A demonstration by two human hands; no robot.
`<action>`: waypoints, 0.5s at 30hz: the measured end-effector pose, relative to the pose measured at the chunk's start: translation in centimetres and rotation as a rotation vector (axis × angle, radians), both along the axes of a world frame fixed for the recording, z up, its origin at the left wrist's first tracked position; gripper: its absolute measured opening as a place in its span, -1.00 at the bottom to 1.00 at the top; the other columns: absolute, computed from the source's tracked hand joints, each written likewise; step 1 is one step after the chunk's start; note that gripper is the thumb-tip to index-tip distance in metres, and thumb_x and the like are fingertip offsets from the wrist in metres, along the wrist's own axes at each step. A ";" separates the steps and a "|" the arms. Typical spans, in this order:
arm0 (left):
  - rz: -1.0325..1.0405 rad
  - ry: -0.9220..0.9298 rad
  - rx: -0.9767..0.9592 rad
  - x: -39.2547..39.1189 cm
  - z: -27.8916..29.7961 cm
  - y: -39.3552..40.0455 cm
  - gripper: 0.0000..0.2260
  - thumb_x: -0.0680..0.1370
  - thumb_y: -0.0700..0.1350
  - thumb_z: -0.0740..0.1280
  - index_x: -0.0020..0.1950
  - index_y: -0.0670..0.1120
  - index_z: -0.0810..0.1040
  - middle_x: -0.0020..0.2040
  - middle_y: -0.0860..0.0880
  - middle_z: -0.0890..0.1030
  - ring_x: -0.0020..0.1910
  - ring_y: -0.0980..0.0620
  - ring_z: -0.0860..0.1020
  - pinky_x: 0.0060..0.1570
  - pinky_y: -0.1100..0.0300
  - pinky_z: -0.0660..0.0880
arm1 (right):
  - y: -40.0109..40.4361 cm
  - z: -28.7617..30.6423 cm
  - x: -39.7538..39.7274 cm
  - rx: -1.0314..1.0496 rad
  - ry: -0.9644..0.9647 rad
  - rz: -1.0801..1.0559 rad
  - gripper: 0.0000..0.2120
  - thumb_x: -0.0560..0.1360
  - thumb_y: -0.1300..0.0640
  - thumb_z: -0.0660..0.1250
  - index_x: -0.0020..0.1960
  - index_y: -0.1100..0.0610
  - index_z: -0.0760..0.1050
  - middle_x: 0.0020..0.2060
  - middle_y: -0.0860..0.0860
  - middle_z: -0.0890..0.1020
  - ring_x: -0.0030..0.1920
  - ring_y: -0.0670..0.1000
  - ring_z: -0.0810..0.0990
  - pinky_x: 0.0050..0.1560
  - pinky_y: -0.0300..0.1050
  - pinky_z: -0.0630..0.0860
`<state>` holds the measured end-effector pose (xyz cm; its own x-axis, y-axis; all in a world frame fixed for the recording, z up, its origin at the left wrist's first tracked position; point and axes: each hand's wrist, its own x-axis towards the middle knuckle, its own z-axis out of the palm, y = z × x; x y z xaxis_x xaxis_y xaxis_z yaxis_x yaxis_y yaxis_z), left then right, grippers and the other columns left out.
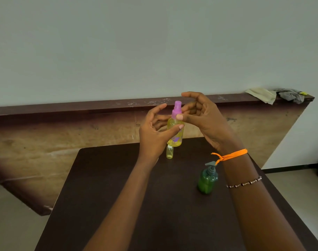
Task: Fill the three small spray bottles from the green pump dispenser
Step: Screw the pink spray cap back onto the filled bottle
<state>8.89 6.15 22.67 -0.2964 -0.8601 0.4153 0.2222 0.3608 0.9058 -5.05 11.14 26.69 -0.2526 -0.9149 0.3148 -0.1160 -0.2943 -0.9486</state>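
A clear spray bottle (pixel 175 136) with yellow liquid and a purple spray top (pixel 177 109) is lifted above the dark table (pixel 118 196). My left hand (pixel 155 133) holds its body, thumb across the front. My right hand (pixel 201 115) pinches the purple top with thumb and fingers. A smaller clear spray bottle (pixel 169 152) with yellowish liquid stands on the table just below the lifted one. The green pump dispenser (pixel 207 180) stands on the table to the right, under my right wrist. I see no third bottle.
A long wooden counter (pixel 64 134) with a dark ledge runs behind the table against a pale wall. Crumpled cloths (pixel 274 96) lie at the ledge's right end. Light floor shows at the right and lower left.
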 end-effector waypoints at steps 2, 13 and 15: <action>0.000 -0.004 -0.007 0.0 0.0 0.0 -0.42 0.30 -0.26 0.55 0.28 -0.12 0.45 -0.01 0.00 0.66 -0.01 0.04 0.64 0.10 -0.01 0.56 | 0.0 -0.2 -0.2 0.026 -0.051 0.105 -0.45 0.35 0.19 0.43 0.31 0.02 0.38 0.10 0.07 0.63 0.11 -0.04 0.62 0.15 -0.16 0.53; -0.063 0.007 -0.038 0.0 -0.2 0.0 -0.43 0.32 -0.27 0.53 0.27 -0.07 0.42 -0.04 0.05 0.64 -0.06 0.05 0.65 -0.04 0.18 0.59 | -0.1 -0.6 0.5 0.006 -0.034 0.026 -0.73 0.43 0.39 0.35 0.09 0.17 0.56 -0.18 -0.03 0.73 -0.07 -0.04 0.70 -0.01 -0.15 0.63; -0.050 0.008 -0.037 -0.1 -0.3 0.1 -0.45 0.33 -0.25 0.52 0.26 -0.07 0.41 -0.02 0.06 0.62 -0.04 0.05 0.64 -0.05 0.17 0.59 | -0.2 -0.7 0.8 -0.006 -0.029 -0.011 -0.74 0.44 0.39 0.36 0.08 0.16 0.56 -0.21 -0.06 0.72 -0.09 -0.06 0.70 0.01 -0.14 0.63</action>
<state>8.78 6.23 22.38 -0.3355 -0.8281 0.4491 0.2481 0.3822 0.8901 -4.28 10.91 26.02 -0.2718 -0.9101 0.3127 -0.0917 -0.2990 -0.9498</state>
